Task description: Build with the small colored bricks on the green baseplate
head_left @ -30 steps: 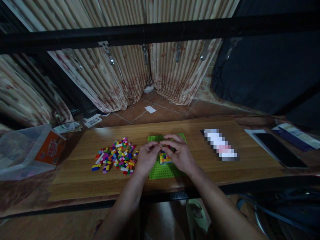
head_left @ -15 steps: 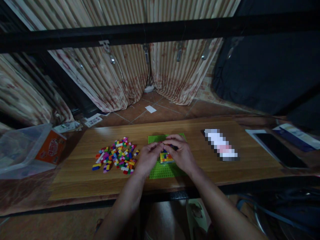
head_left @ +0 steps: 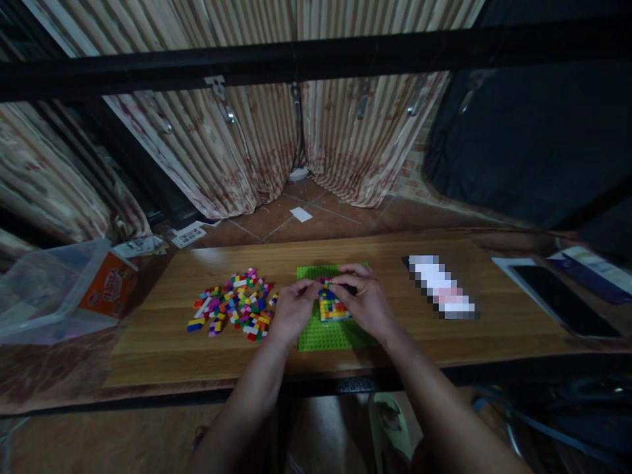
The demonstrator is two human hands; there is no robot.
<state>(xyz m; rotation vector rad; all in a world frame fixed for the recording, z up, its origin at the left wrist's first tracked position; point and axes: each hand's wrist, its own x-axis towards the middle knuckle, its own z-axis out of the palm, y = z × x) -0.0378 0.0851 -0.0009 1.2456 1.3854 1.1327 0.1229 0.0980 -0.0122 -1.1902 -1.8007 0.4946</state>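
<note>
On a green studded baseplate (head_left: 320, 340) sits a block of multicoloured toy bricks (head_left: 332, 309), yellow, red, orange, white and blue. My left hand (head_left: 295, 308) is at the block's far left corner, thumb and fingers pinched together. From the other side my right hand (head_left: 366, 301) reaches over the block's right part, its thumb and index finger closed near the far edge. Both hands' fingertips are close together. Whatever small piece they pinch is too small and hidden to name. Part of the block is covered by my right hand.
A pile of loose bricks (head_left: 241, 304) lies on the wooden table (head_left: 162, 355) left of the baseplate. Further left stands a clear plastic bin (head_left: 49, 289) with an orange label. To the right are a pixelated object (head_left: 442, 287) and a dark flat tablet-like object (head_left: 565, 299).
My fingertips have moved slightly apart, and more of the brick block shows between my hands. The whole view has shifted a little. The loose pile looks the same.
</note>
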